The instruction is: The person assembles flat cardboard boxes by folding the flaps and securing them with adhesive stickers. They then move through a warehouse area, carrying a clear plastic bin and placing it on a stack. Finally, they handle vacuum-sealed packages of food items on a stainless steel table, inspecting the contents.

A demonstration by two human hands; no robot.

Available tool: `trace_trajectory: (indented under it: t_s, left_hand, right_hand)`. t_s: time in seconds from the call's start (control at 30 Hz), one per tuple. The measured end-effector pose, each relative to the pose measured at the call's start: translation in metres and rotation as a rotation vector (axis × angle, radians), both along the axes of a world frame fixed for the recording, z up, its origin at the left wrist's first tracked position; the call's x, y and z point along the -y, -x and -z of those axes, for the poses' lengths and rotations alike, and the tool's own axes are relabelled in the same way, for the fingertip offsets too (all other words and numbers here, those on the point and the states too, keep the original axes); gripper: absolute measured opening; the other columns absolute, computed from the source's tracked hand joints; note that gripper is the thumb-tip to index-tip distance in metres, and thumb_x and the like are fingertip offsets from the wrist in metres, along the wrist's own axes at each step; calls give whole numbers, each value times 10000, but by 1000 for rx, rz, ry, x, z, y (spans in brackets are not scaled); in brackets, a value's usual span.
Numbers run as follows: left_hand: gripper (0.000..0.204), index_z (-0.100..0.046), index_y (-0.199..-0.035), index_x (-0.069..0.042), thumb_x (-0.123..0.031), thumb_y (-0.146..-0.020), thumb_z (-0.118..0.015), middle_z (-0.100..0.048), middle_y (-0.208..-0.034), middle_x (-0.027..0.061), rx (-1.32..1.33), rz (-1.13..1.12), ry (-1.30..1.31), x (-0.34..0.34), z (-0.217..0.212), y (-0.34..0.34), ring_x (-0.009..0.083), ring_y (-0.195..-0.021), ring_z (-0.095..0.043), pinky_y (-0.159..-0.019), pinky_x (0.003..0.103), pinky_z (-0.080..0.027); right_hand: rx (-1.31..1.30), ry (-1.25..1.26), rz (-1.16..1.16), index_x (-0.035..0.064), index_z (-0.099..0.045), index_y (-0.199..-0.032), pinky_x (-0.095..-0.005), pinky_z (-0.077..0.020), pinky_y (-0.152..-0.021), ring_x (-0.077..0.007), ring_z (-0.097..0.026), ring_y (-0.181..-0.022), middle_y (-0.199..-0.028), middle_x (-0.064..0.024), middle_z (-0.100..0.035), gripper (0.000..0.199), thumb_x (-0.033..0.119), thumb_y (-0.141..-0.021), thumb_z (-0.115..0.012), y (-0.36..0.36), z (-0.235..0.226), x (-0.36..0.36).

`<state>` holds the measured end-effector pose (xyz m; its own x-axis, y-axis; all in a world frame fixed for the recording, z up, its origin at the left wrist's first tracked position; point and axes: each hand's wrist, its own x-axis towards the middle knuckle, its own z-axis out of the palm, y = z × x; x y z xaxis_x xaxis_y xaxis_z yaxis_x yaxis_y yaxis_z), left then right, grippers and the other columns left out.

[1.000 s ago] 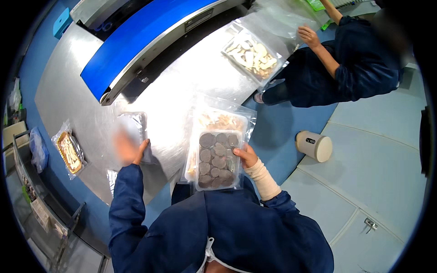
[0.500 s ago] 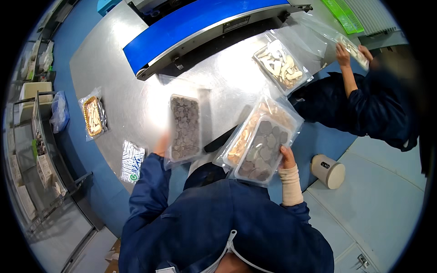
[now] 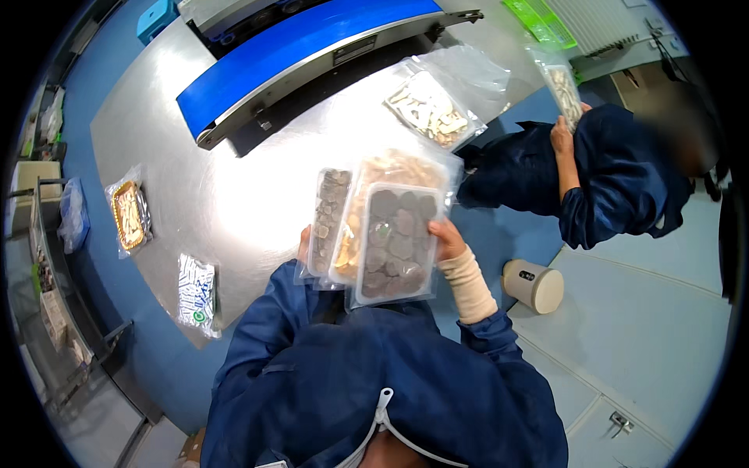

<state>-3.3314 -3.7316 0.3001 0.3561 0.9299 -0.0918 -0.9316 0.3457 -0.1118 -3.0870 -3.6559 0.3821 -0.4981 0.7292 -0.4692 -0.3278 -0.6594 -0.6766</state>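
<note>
My left hand [image 3: 305, 242] is closed on the left edge of a narrow bagged tray of small dark pieces [image 3: 330, 210]. This tray overlaps a clear-bagged tray of tan pieces [image 3: 390, 165], which sits in the middle of the fanned stack. In front lies a bagged white tray of large dark round pieces [image 3: 398, 246]. My right hand [image 3: 447, 239] grips this front tray by its right edge, thumb on top, with a beige cuff at the wrist. Both hands hold the stack close to my body; the fingers beneath are hidden.
A steel table [image 3: 148, 101] carries a blue conveyor belt [image 3: 312, 58], bagged white slices [image 3: 427, 109], a gold-rimmed tray pack [image 3: 131, 214] and a white-blue packet [image 3: 197, 292]. At the right, a co-worker [image 3: 616, 171] holds a bagged tray [image 3: 563, 93]. A beige bin [image 3: 533, 286] stands below.
My left hand has brought the narrow tray rightward against the other two, so the packs now overlap in one fan. The co-worker's pack has turned more upright. The whole view has shifted.
</note>
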Motion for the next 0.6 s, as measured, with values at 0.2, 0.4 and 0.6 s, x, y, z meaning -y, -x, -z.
trace_trajectory:
  t_s: [0.2,0.4,0.6]
  left_hand:
    - [565,-434,-1177,-34,-346,-725,-565,-520,-1087,165,-13,170,187,4,-23,-27,292,-931,-553,-771,445,-486]
    - [548,-331,-1261,-76,-316,-786,-465,-425,-1212,118,-607,230,-40,-26,-13,-10,238,-1117,-408,-954,419,-300]
    - [755,-127,-1337,-134,-478,-781,-504,-212,-1348,110,-936,187,-90,-49,-40,0,247,-1222,-237,-968,457,-230]
  right_hand:
    - [-109,-1,-80,-11,-359,-1215,-316,-361,-893,-186,-454,-1035,-1123,-88,-483,585,235,-738,-593,-1,-3,-5]
    - [22,-55,-96,-20,-382,-1183,-305,-370,-874,-177,-468,-999,-1091,-91,-489,560,215,-728,-609,-25,4,-13]
    - [216,-242,-69,-32,-396,-1168,-278,-371,-851,-160,-471,-970,-1057,-82,-502,563,202,-717,-639,-25,24,-6]
